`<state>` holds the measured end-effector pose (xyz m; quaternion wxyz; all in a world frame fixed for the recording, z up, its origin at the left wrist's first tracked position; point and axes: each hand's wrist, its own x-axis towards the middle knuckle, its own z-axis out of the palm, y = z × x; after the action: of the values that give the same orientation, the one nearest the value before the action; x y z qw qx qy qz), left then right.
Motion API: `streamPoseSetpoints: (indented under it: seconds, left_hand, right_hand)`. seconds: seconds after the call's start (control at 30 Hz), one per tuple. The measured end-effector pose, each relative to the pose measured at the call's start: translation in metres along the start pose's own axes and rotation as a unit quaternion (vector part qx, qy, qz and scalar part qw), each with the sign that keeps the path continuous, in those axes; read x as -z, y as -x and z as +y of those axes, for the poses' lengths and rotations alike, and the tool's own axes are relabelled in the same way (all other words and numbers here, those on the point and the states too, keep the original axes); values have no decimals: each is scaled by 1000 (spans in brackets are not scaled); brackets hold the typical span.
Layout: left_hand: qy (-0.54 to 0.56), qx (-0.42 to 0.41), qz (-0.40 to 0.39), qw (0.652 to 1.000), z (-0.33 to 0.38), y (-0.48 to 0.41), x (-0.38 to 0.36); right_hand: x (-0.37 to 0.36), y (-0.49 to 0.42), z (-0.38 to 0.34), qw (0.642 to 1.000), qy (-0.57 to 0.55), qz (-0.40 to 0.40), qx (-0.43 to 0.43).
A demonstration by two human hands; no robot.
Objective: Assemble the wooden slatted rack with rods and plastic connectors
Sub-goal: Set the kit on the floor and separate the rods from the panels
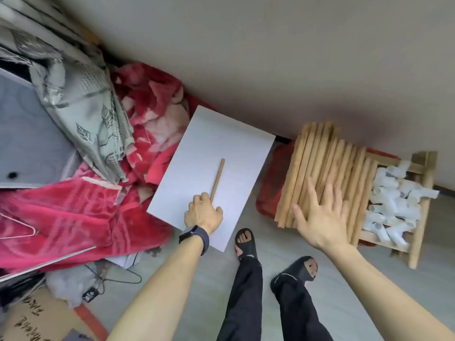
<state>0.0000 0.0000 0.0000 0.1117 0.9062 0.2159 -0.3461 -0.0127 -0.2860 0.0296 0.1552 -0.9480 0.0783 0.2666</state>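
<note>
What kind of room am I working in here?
Probably a bedroom or a home storage corner: a red blanket and grey patterned bedding are heaped beside a mattress, and wire hangers lie on the floor.

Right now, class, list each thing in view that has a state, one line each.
Single rod: lying on the white board, near end in the left hand.
Rod pile: stacked, under the open right hand.
Plastic connectors: loose, heaped.

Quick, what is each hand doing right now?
Left hand: closed on the end of a single rod.
Right hand: open, fingers spread over the rod pile, holding nothing.
</note>
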Motion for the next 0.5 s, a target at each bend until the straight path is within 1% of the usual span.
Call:
streamPoseSetpoints:
  seconds: [0.1,0.13,0.23,0.3,0.37,0.4,0.43,0.5]
  left_hand:
    - [-28,10,-2,1000,6,-30,-16]
    - [-42,11,0,999,7,-36,-21]
    - [-82,-9,45,996,9,-46,-36]
    - [-92,-27,55,994,11,-47,-34]
    - [-110,-71,69,989,13,-45,-29]
    - [-121,-105,85,983,15,-42,-26]
    - [-130,-146,106,975,17,-39,-20]
    - [-147,-243,159,946,26,-28,-7]
  right_hand:
    - [-23,-13,8,999,-1,24,-24]
    - [-30,-13,10,999,-6,31,-19]
    - [-39,-13,16,999,2,53,-9]
    - [-37,-13,17,999,-1,54,-1]
    - [-30,-11,15,999,-4,44,-1]
    - [-25,-9,12,999,-8,45,-4]
    - [-19,-7,9,999,-17,49,-11]
    - [0,0,2,996,-54,72,-15]
